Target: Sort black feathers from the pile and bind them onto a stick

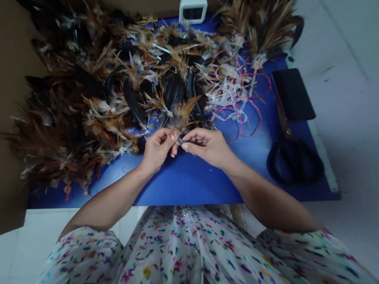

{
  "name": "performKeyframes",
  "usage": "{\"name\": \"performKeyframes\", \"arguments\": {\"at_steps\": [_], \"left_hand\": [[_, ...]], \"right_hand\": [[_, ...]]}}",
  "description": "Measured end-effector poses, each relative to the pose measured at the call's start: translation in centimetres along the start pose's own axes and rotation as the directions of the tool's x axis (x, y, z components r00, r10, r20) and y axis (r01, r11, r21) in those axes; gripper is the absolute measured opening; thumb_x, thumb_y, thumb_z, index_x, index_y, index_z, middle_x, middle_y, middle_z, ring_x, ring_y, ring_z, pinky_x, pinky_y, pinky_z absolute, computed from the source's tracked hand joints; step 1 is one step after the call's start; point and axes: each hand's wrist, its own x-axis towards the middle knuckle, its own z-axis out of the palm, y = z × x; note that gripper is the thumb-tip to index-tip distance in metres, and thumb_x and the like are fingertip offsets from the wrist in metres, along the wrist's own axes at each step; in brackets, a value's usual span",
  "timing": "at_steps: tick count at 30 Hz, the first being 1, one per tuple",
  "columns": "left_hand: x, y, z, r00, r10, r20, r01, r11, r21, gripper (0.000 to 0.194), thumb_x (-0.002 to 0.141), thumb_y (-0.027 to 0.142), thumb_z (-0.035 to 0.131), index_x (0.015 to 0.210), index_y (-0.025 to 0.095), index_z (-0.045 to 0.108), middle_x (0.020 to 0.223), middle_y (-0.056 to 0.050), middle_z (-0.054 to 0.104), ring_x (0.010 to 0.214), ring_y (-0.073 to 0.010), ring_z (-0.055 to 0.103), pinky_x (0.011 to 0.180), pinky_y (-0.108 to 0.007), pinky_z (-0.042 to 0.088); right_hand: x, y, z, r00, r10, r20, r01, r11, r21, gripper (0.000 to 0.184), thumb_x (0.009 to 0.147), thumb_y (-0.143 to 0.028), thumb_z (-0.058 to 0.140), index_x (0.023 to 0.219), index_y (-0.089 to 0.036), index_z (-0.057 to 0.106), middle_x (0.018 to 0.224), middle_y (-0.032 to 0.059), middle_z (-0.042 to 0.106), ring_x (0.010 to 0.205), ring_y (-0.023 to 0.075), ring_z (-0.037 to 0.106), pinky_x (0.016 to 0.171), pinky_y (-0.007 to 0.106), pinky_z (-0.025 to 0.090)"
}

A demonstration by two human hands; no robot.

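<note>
While my left hand [158,151] and right hand [211,147] pinch narrowly at the base of the small ginger-and-grey feather bunch [185,113], above the smooth blue tabletop [187,181], slackened pressure could let it splay.

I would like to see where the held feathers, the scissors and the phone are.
Held feathers [185,114]: head view, on the brown plumes.
Scissors [288,132]: head view, on the pivot.
Phone [293,94]: head view, middle of its dark face.
</note>
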Motion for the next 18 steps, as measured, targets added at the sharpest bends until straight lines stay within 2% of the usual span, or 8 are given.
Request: {"name": "performKeyframes", "arguments": {"at_steps": [4,9,13,18], "left_hand": [[0.0,0.0,0.0,1.0,-0.007,0.008,0.007,1.0,-0.001,0.034,0.08,0.044,0.075,0.072,0.014,0.061,0.051,0.004,0.058,0.04,-0.0043,0.05,0.043,-0.017,0.042],[-0.1,-0.1,0.0,0.999,0.035,0.031,-0.036,0.999,0.032,0.031,0.081,0.043,0.074,0.075,0.014,0.062,0.057,0.003,0.063,0.041,-0.0048,0.052,0.042,-0.017,0.044],[-0.3,0.0,-0.1,0.994,0.094,0.052,-0.101,0.982,0.157,0.028,0.087,0.039,0.068,0.075,0.014,0.062,0.05,0.004,0.058,0.041,-0.0047,0.052,0.044,-0.016,0.043],[-0.5,0.1,-0.1,0.988,0.148,0.054,-0.157,0.937,0.311,0.027,0.09,0.038,0.063,0.077,0.015,0.064,0.053,0.004,0.06,0.044,-0.0047,0.053,0.047,-0.016,0.043]], "right_hand": [[-0.1,-0.1,0.0,0.999,-0.031,-0.017,0.03,0.998,-0.06,0.016,0.077,-0.033,0.07,0.076,-0.017,0.066,0.063,-0.0017,0.063,0.054,0.0085,0.053,0.055,0.025,0.044],[0.0,-0.7,-0.1,0.998,0.044,-0.033,-0.044,0.999,-0.013,0.017,0.075,-0.032,0.07,0.071,-0.017,0.063,0.06,-0.0027,0.061,0.05,0.0072,0.05,0.05,0.023,0.041],[0.0,-1.1,0.1,0.991,0.115,-0.071,-0.111,0.992,0.057,0.021,0.072,-0.034,0.072,0.068,-0.017,0.06,0.057,-0.0035,0.058,0.048,0.0071,0.049,0.048,0.022,0.039],[0.0,-1.0,0.2,0.983,0.16,-0.087,-0.148,0.981,0.123,0.021,0.069,-0.032,0.072,0.064,-0.017,0.058,0.055,-0.0034,0.058,0.044,0.006,0.046,0.044,0.022,0.035]]}}
